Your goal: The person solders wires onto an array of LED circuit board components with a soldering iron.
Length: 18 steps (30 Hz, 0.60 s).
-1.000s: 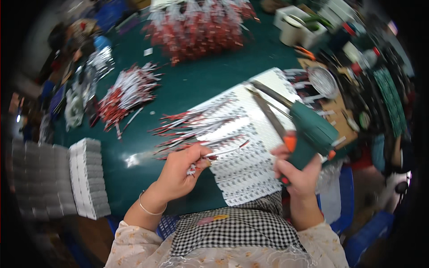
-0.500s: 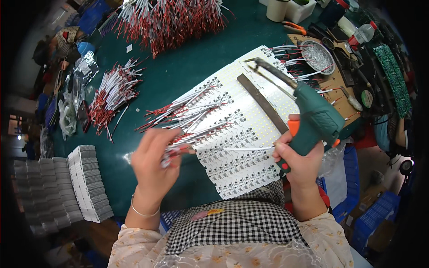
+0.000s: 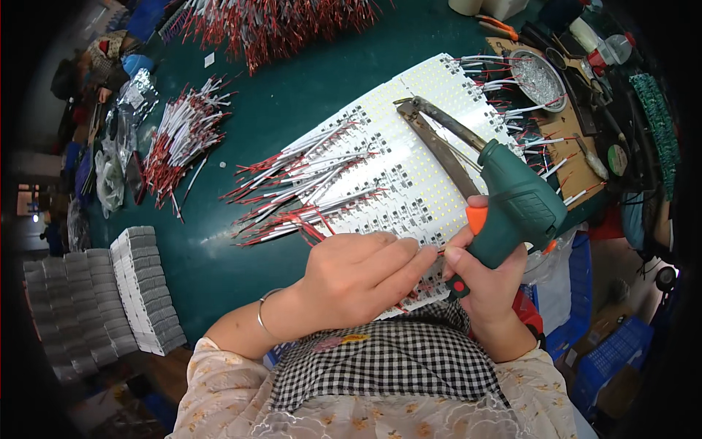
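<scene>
My right hand [image 3: 486,282] is wrapped round the handle of a green soldering gun [image 3: 523,201] with an orange trigger. The gun's tip reaches over the far end of a dark flat metal bar [image 3: 457,175], which lies on white LED circuit boards [image 3: 395,110]. My left hand [image 3: 365,282] is closed over the near part of the boards, its fingertips meeting my right thumb. Red wire ends poke out from under it, from a bunch of wires mostly hidden by the palm. Red-and-white wires [image 3: 292,175] lie in rows along the boards' left side.
A pile of wires [image 3: 186,135] lies at the left, and a larger heap [image 3: 274,29] at the back. Stacked white boards [image 3: 146,293] stand at the near left. A round dish of clear bits [image 3: 537,80] sits on cardboard at the right, among pliers [image 3: 497,28] and other tools.
My left hand has moved right with the wires, across the boards to my right fingers. The white cable seen at my right fingertips is now hidden. The boards appear slightly higher in view.
</scene>
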### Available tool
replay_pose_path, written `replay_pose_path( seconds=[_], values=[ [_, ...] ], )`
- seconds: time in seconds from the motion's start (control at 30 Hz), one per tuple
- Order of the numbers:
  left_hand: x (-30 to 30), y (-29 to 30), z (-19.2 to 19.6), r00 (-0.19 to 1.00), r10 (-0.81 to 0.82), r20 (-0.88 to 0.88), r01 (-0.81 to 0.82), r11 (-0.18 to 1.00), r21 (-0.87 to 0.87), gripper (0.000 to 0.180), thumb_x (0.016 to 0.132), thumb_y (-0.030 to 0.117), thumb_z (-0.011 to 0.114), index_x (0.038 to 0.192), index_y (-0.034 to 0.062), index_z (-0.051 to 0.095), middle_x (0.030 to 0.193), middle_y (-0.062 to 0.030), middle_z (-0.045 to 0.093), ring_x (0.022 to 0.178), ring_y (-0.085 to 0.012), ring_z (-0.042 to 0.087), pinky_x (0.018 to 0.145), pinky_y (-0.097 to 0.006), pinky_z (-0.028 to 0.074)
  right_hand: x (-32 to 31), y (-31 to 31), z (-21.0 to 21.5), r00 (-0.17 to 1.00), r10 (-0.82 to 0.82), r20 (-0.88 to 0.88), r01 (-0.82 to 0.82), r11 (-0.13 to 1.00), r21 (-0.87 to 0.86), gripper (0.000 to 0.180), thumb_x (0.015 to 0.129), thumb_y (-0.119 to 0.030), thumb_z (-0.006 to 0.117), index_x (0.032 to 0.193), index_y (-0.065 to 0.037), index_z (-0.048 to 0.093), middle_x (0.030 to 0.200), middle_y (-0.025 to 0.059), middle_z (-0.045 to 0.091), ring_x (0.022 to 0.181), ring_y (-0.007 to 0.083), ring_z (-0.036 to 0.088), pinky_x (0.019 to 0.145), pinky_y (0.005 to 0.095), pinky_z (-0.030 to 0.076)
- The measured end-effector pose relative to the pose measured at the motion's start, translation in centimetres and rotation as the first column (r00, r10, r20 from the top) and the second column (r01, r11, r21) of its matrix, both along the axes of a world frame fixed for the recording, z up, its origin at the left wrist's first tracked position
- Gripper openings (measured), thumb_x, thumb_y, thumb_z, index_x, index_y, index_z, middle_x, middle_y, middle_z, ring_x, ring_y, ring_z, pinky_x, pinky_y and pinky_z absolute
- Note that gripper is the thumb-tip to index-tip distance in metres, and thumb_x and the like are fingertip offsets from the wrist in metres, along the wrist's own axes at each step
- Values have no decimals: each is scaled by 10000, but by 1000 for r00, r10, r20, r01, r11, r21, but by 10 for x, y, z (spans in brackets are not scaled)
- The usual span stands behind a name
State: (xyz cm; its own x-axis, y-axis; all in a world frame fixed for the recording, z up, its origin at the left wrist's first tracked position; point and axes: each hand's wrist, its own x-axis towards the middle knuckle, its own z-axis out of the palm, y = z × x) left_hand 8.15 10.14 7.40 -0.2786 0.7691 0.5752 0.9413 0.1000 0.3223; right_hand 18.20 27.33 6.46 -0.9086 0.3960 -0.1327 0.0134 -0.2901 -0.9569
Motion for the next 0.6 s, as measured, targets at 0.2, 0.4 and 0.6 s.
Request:
replay_pose_path(
  seconds=[0.2,0.4,0.6],
  values=[
    [-3,2,-1,995,51,84,-45,996,-71,412,645,101,691,1049,24,687,817,-74,663,635,-185,637,499,-282,487,-7,-8,0,992,-121,33,120,992,31,550,753,65,627,1263,59,421,738,121,614,540,133,563,499,243,478],
    [-37,0,-32,965,207,159,-195,977,-90,414,646,5,642,1060,34,652,801,-62,597,625,-214,593,514,-328,477,13,17,-2,986,-164,37,162,985,51,538,804,62,616,1293,80,392,977,184,595,615,166,604,512,259,511],
    [-45,3,-50,935,272,228,-240,958,-158,551,546,-99,644,1072,66,659,871,-97,621,704,-270,627,576,-351,512,36,30,0,993,-121,-3,120,984,135,579,792,-101,719,1242,111,421,676,102,556,461,141,520,407,247,450]
  ],
)
